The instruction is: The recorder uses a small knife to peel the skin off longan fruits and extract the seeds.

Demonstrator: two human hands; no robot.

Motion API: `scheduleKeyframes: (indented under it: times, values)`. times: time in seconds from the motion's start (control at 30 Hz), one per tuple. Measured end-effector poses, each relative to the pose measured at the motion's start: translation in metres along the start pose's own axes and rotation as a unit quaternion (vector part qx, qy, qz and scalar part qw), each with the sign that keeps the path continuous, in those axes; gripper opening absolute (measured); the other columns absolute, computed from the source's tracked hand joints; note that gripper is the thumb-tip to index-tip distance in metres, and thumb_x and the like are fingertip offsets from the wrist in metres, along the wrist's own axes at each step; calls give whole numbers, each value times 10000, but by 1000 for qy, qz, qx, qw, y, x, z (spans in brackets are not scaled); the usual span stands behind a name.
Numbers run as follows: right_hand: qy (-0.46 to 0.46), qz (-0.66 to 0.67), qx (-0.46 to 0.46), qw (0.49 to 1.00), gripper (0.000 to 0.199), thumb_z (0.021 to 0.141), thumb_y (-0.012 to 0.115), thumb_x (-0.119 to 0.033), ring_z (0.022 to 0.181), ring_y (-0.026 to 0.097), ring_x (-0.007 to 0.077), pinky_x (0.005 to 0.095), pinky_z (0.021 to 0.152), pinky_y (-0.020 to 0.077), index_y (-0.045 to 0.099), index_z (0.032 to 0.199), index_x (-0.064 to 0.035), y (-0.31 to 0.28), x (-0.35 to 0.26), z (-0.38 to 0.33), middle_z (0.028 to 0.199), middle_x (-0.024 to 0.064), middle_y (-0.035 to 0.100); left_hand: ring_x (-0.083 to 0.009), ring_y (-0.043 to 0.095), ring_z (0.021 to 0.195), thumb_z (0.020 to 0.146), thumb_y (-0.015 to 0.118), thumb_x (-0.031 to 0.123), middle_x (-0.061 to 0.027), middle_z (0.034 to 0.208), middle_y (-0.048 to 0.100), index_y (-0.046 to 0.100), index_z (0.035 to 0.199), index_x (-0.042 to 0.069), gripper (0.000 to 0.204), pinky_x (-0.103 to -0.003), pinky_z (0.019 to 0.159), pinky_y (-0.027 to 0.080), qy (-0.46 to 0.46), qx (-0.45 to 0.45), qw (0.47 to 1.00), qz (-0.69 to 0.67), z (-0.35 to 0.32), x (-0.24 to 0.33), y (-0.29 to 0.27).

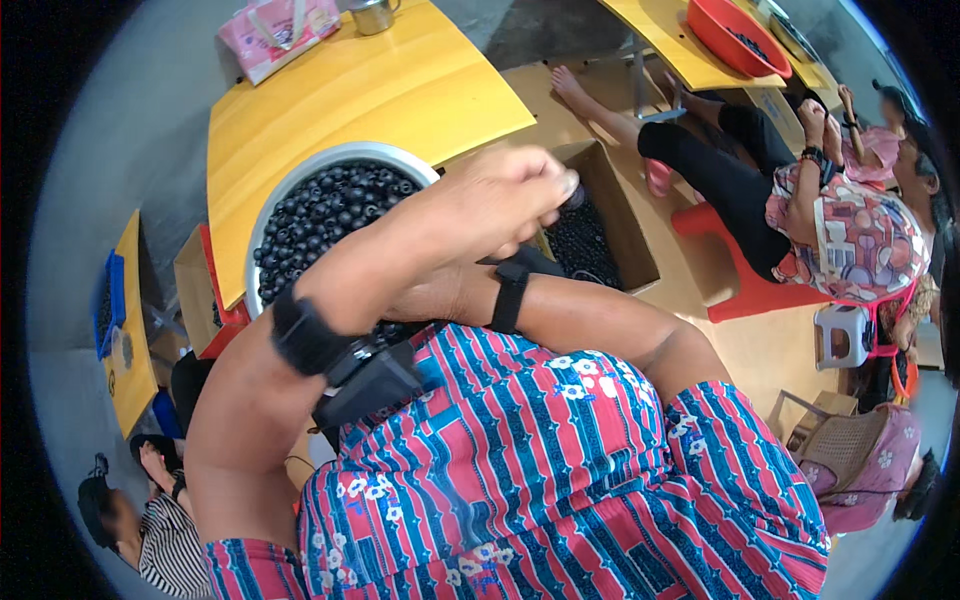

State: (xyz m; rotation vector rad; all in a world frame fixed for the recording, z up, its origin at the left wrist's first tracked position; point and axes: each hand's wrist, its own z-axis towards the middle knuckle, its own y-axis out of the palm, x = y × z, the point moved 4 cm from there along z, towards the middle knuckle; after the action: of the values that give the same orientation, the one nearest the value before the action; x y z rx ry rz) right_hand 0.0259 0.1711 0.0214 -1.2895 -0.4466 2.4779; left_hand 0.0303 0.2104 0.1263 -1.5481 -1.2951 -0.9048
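Note:
My left forearm crosses over my right one. My left hand (490, 205) is closed above the near end of a cardboard box (640, 215), fingers curled and thumb pressed in. A small dark round piece (574, 196) shows at the thumb tip. My right hand (430, 296) lies under the left forearm, close to the near rim of a metal basin (262, 215); its fingers are hidden. Many black, ring-like round pieces (335, 210) fill the basin. Similar small black pieces (580, 240) lie in the box.
The basin stands at the edge of a yellow table (400, 95), which also holds a pink bag (280, 35) and a metal mug (373, 15). To the right a person sits on a red stool (735, 270). Another yellow table bears a red basin (735, 45). Someone in stripes (175, 545) sits lower left.

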Motion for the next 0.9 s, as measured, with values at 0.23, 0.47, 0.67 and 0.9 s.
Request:
scheduleKeyframes:
  times: [0.23, 0.47, 0.67, 0.9]
  values:
    - [28, 80, -31, 996, 444, 966, 507, -315, 1368, 333, 226, 394, 1132, 236, 483, 1371, -133, 18, 30, 18, 1440, 94, 437, -411, 376, 1303, 974, 512, 409, -193, 1481, 279, 286, 1467, 46, 652, -406, 886, 524, 38, 67, 978, -193, 36, 13, 12]
    - [-150, -126, 141, 971, 283, 876, 532, -153, 1108, 557, 356, 490, 984, 388, 624, 1138, -99, 1, -7, 28, 1121, 150, 631, -273, 542, 1178, 967, 515, 275, -147, 1387, 444, 448, 1376, 37, 478, -334, 902, 495, 102, 179, 978, -21, -37, 14, -19]
    - [44, -56, 71, 995, 169, 774, 597, -120, 806, 629, 346, 445, 678, 514, 668, 925, -93, -4, 9, 26, 883, 147, 641, -96, 569, 730, 946, 491, 28, -120, 947, 596, 609, 989, -28, 137, -207, 645, 473, 347, 266, 880, 184, -129, 10, -36]
    - [95, -95, 76, 988, 150, 795, 641, -85, 802, 622, 347, 414, 711, 495, 696, 932, -61, -30, 8, 20, 840, 152, 639, -79, 569, 736, 898, 522, -33, -41, 880, 596, 652, 980, -1, 157, -199, 660, 457, 169, 412, 891, 88, -168, -82, -40]
